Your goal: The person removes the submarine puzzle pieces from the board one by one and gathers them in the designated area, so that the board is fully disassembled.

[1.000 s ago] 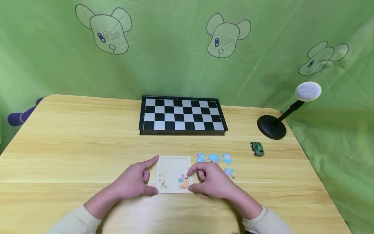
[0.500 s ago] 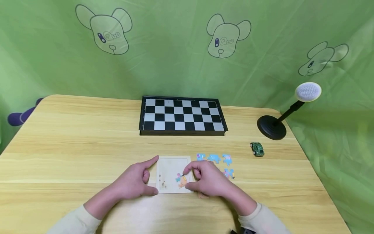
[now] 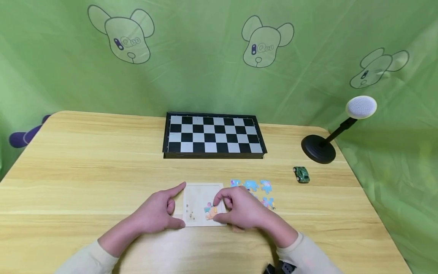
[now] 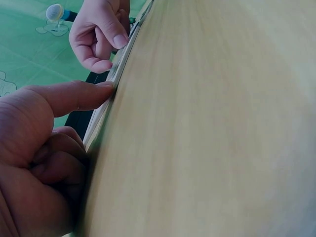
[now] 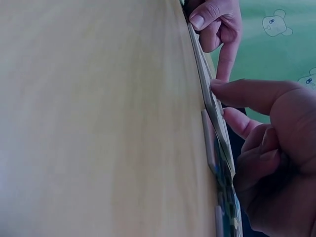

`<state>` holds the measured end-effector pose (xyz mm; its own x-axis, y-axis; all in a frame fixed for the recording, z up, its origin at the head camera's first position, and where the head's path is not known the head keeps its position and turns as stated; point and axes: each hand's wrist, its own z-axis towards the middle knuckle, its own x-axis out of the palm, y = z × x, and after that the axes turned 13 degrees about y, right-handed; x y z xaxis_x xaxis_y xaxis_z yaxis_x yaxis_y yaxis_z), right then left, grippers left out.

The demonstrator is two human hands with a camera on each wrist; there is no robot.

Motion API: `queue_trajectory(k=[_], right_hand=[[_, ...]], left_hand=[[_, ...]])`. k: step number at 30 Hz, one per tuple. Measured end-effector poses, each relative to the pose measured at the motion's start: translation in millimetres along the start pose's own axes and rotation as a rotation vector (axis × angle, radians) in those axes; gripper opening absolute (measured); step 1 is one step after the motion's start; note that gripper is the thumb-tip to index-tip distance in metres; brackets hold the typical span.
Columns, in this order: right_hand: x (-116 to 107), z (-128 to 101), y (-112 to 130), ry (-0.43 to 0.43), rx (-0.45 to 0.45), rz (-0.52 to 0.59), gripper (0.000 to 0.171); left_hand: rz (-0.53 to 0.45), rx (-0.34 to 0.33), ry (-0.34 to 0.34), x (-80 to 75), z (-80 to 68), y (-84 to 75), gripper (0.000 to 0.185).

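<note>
A pale puzzle tray [image 3: 198,196] lies flat on the wooden table [image 3: 102,171] in front of me. My left hand [image 3: 159,211] braces the tray's left edge. Its straight index finger touches the far corner, its thumb the near corner, and its other fingers are curled. In the left wrist view the index fingertip of my left hand [image 4: 64,123] presses the tray's rim [image 4: 118,69]. My right hand [image 3: 239,211] pinches a pink and orange puzzle piece [image 3: 209,211] with thumb and index finger, over the tray's near right part. The right wrist view shows my right hand [image 5: 266,133] at the tray edge [image 5: 210,98].
Several blue loose puzzle pieces [image 3: 251,185] lie just right of the tray. A folded chessboard [image 3: 213,134] sits behind it. A small green toy car [image 3: 301,174] and a black stand with a white round head [image 3: 319,148] are at the right. Green cloth hangs behind.
My right hand has slid the puzzle piece a little to the left inside the tray. The left hand and the tray have stayed put.
</note>
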<state>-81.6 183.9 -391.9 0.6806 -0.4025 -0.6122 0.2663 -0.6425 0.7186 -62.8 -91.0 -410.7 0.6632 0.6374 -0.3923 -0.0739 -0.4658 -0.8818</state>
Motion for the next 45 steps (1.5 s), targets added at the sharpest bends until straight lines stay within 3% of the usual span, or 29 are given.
queue_trajectory(k=[7, 15, 26, 38, 45], right_hand=[[-5.2, -11.9, -3.1, -0.043, -0.026, 0.083, 0.023], [-16.5, -35.2, -16.8, -0.105, -0.046, 0.06, 0.025], [-31.7, -71.4, -41.0, -0.159, 0.017, 0.078, 0.028], [-35.0, -105.4, -66.2, -0.211, 0.034, 0.094, 0.026], [-34.5, -119.2, -74.1, -0.224, 0.012, 0.044, 0.026]], left_hand=[[-0.007, -0.007, 0.002, 0.2, 0.2, -0.1, 0.108], [-0.006, -0.005, 0.009, -0.1, -0.4, -0.9, 0.108], [0.006, -0.008, 0.007, 0.0, 0.2, -2.5, 0.106], [0.007, 0.0, 0.005, 0.7, -0.9, -1.9, 0.106], [-0.007, 0.0, 0.007, 0.9, -0.8, -1.0, 0.107]])
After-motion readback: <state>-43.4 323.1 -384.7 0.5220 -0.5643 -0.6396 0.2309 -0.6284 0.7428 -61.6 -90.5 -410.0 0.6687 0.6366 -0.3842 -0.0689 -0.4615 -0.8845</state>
